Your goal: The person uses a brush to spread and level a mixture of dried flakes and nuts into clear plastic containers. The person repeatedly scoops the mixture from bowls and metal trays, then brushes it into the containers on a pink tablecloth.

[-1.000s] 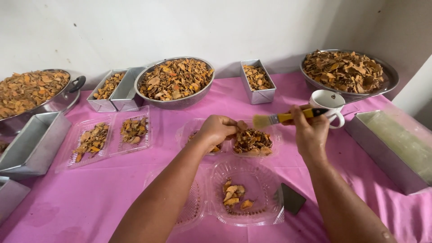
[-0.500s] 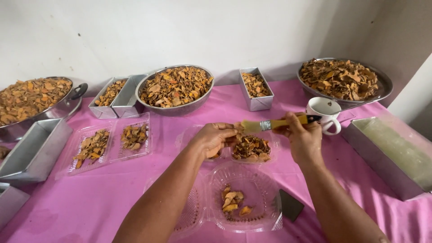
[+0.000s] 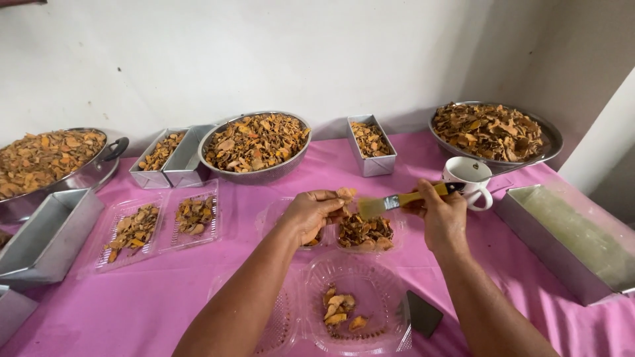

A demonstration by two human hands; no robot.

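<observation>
The left hand (image 3: 309,215) pinches a dried chip (image 3: 345,194) while the right hand (image 3: 442,215) holds a yellow-handled brush (image 3: 397,200) against it, over the pink surface (image 3: 165,291).

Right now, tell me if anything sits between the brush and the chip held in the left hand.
Nothing visible does. The brush bristles meet the chip pinched by the left hand; the right hand holds the handle, above the clear tray.

On the pink-clothed counter (image 3: 165,291), a clear plastic clamshell container (image 3: 360,231) lies behind another clear round clamshell (image 3: 354,307). The white ceramic mug (image 3: 468,180) stands right, before the wide metal bowl (image 3: 496,132).
</observation>
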